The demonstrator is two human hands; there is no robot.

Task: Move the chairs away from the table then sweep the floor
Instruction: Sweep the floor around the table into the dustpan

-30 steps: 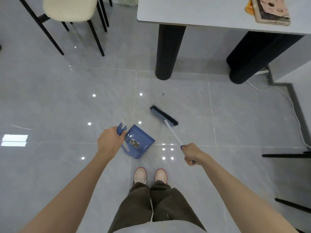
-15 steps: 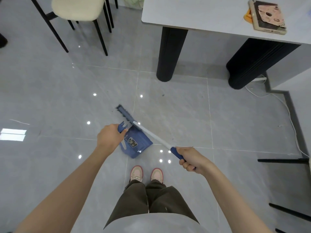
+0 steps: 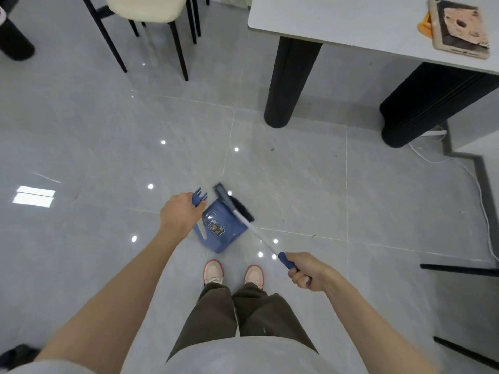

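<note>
Broom (image 3: 244, 213) gripped in right hand (image 3: 310, 271), dustpan (image 3: 220, 228) handle in left hand (image 3: 179, 213) at frame centre; a fast stroke could flick dust past the pan.

No legible text, nos. or brand marks in view. Dustpan (image 3: 222, 230): one dark rectangular sticker on blue body, print too small/blurred to read. Tablet cover (image 3: 461, 27) on worktop (image 3: 337, 21): pictorial pattern only, no readable chars. Broom (image 3: 234, 203): no markings discernible.
</note>
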